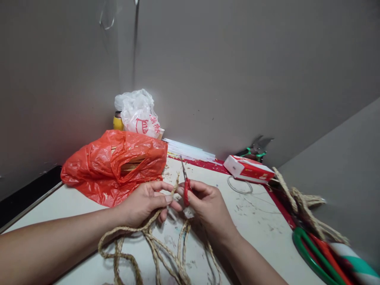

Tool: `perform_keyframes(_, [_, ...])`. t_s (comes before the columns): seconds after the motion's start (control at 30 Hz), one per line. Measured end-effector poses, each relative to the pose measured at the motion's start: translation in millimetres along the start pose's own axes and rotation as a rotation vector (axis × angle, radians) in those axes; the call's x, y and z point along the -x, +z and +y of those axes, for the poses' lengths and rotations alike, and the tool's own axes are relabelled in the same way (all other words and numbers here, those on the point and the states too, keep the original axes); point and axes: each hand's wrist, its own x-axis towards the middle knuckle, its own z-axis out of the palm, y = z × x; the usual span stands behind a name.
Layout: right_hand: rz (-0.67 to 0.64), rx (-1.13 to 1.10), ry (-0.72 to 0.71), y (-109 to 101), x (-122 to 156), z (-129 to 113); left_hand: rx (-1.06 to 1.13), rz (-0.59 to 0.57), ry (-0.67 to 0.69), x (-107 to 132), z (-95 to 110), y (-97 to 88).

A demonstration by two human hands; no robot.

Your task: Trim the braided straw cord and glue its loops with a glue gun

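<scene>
My left hand (145, 202) is closed, pinching the end of a braided jute rope (154, 245) between thumb and fingers. The rope loops over the white table (255, 221) below both hands. My right hand (206, 206) grips small red-handled scissors (185, 186), whose blades point up and away just beside the rope end. The two hands nearly touch at the fingertips.
A red plastic bag (115, 166) lies behind the left hand, with a white bag (138, 113) and a yellow bottle (118, 122) in the corner. A red-and-white box (247, 168), green-handled pliers (255, 150), a wire ring (240, 185), more rope (303, 202) and green-red hoops (314, 253) sit right.
</scene>
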Motion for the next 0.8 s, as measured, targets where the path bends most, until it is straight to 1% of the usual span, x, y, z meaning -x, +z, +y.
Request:
perform_keyframes(0.1, [-0.005,0.005,0.0,3,0,0,-0.031,-0.02,-0.005,1,-1,1.3])
perform_keyframes(0.2, [-0.004,0.01,0.004,2,0,0,-0.013,-0.025,-0.017,1,-2,1.0])
perform_keyframes(0.33, [-0.022,-0.017,0.025,-1,-1,-3,-0.001,-0.01,-0.022,0,-3,0.4])
perform_keyframes(0.5, [-0.043,-0.078,0.085,-5,0,-5,-0.001,-0.007,-0.016,0,-3,0.5])
perform_keyframes(0.6, [-0.043,-0.076,0.083,-5,-2,-5,0.0,0.005,-0.012,0,-3,-0.8])
perform_keyframes(0.67, [-0.012,-0.049,0.069,-6,-4,-4,0.008,0.004,-0.005,0,-3,-2.4])
perform_keyframes(0.73, [0.064,0.003,0.041,-7,-6,-1,0.022,-0.002,0.003,0,-4,-4.0])
perform_keyframes(0.8, [0.154,0.09,-0.023,-10,-8,3,0.041,0.003,0.009,-1,-4,-5.0])
